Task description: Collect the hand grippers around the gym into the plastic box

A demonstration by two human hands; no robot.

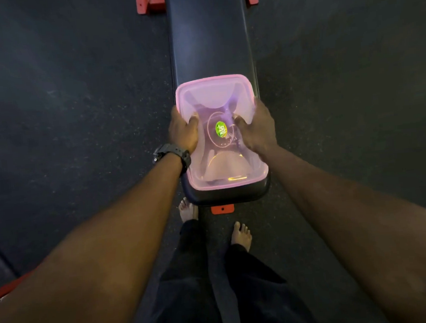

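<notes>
A pink translucent plastic box (216, 89) with its lid on sits at the near end of a black padded bench (209, 34). A green round sticker (221, 129) marks the middle of the lid. Dim shapes, likely hand grippers (226, 165), show through the lid, blurred. My left hand (183, 131) grips the box's left side, thumb lying on the lid and fingers curled over the edge. My right hand (255, 128) grips the right side the same way.
The bench has red feet at its far end (147, 2) and a red bracket (222, 208) at the near end. Dark rubber floor lies on both sides. My bare feet (241, 235) stand just before the bench. A red and dark object (2, 277) sits at lower left.
</notes>
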